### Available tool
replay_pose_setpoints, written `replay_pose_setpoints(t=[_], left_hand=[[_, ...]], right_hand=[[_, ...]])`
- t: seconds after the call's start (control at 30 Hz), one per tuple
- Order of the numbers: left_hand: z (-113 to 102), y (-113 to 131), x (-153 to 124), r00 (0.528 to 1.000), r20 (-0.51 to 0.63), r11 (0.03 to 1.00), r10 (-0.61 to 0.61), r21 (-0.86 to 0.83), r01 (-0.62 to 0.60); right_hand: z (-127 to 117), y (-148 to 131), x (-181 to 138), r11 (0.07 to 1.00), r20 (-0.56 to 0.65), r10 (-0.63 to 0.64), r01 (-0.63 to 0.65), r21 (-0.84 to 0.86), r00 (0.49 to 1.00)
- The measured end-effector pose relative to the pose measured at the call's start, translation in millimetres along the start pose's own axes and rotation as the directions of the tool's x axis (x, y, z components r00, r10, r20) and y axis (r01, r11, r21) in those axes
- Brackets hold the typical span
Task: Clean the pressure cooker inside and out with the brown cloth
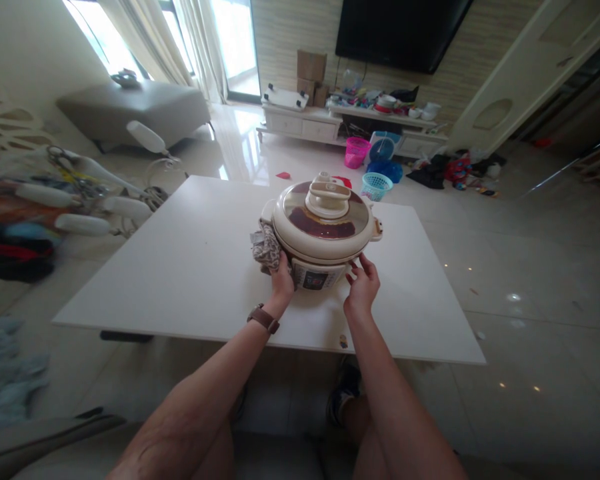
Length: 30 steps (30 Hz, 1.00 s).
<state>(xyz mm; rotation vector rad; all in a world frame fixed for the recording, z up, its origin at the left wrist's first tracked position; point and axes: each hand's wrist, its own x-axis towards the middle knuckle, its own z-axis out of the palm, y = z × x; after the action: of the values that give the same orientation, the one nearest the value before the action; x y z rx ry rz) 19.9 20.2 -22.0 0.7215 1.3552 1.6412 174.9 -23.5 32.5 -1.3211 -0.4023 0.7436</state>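
A cream electric pressure cooker (300,251) with a brown-and-cream lid and a top handle stands upright on the white table (205,267). Its dark control panel (316,280) faces me. My left hand (281,277) presses a bunched brown-and-white patterned cloth (266,248) against the cooker's left side, fingers wrapped over it and partly hidden. At the lower right of the cooker, my right hand (364,280) has its fingers bent and apart, the tips touching or very near the body under the rim. I wear a brown watch (263,319) on the left wrist.
A small sticker-like figure (343,341) lies at the table's near edge. Beyond the table, a teal basket (377,186) and a pink basket (357,153) stand on the floor. A lamp with white shades (147,137) is close to the left table edge.
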Motion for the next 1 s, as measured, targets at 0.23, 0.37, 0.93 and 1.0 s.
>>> replay_pose_setpoints(t=[0.23, 0.37, 0.93, 1.0], left_hand=[[1, 3, -1, 1.0, -0.021, 1.0, 0.005, 0.023, -0.004], [0, 5, -2, 1.0, 0.013, 1.0, 0.017, 0.004, -0.017], [-10, 7, 26, 0.995, 0.074, 0.997, -0.072, 0.037, 0.07], [-11, 6, 31, 0.99, 0.08, 0.993, -0.113, 0.053, 0.109]], right_hand=[[0, -1, -2, 1.0, 0.008, 0.022, -0.022, 0.018, 1.0], [0, -1, -3, 1.0, 0.008, 0.018, -0.018, 0.017, 1.0], [0, 3, -1, 1.0, 0.024, 0.019, -0.02, 0.017, 1.0], [0, 3, -1, 1.0, 0.029, 0.019, -0.02, 0.023, 0.999]])
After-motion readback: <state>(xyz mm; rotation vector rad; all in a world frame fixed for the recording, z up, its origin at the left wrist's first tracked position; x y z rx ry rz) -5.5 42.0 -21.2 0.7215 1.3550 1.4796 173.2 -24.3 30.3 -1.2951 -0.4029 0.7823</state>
